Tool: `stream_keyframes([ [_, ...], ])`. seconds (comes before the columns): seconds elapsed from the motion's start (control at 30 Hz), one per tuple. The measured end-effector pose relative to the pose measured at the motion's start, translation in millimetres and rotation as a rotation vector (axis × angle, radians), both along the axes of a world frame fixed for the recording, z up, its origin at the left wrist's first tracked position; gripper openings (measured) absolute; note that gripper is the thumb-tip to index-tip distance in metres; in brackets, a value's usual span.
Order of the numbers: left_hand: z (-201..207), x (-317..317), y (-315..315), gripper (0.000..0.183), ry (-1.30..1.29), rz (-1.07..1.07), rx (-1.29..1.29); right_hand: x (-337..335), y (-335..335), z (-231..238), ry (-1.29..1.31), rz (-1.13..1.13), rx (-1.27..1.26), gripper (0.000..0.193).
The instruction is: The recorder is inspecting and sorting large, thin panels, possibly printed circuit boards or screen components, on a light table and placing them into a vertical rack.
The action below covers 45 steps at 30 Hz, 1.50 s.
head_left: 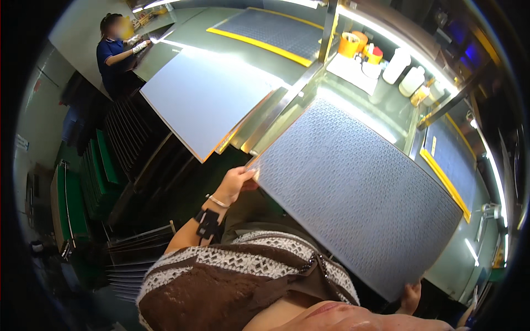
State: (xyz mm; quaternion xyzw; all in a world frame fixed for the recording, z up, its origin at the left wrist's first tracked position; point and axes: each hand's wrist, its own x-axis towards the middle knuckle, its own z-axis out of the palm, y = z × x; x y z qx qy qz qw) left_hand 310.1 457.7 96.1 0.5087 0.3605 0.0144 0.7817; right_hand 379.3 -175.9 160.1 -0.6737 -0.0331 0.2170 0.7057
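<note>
A large dark grey-blue panel [353, 198] with a textured, dimpled face spans the space before me, tilted across the bench edge. My left hand [238, 181] grips its left corner, thumb on top and fingers curled beneath. At the near right corner my right hand [409, 298] holds the panel's edge; part of that hand is hidden behind it. To the left of the panel, a smooth pale sheet [210, 96] lies on the bench, with an orange-yellow edge showing under it.
Green bench tops [193, 22] carry yellow-edged dark mats [270, 33]. White bottles [397, 65] and orange tubs [349, 44] stand at the back behind a metal post [328, 33]. Racks of dark panels [130, 124] fill the left. A gloved co-worker [113, 55] stands far left.
</note>
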Motion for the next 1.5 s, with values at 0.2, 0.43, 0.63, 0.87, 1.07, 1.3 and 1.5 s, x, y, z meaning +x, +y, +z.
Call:
stream_keyframes([
  [0.2,98,13,47,0.026,-0.412,-0.077,0.120,25,28,28,-0.373,-0.239,-0.399,0.061],
  [0.43,317,164,130,0.037,-1.207,-0.014,0.375,195,125,126,-0.237,-0.289,0.599,0.038],
  [0.63,266,86,210,0.045,-0.346,0.541,1.267,396,348,292,-0.855,0.150,0.196,0.027],
  [0.87,53,-61,257,0.059,0.634,0.435,0.657,399,610,337,-0.245,0.284,0.639,0.025],
  [1.07,-8,-53,236,0.036,0.032,0.651,0.723,316,656,263,-0.409,0.968,0.144,0.052],
  [1.3,65,-38,187,0.025,-0.566,0.853,-0.069,306,689,74,-1.353,1.086,-0.770,0.055],
  [1.5,72,-97,122,0.033,-0.793,0.878,-0.096,253,698,65,-0.017,1.380,-0.252,0.055],
])
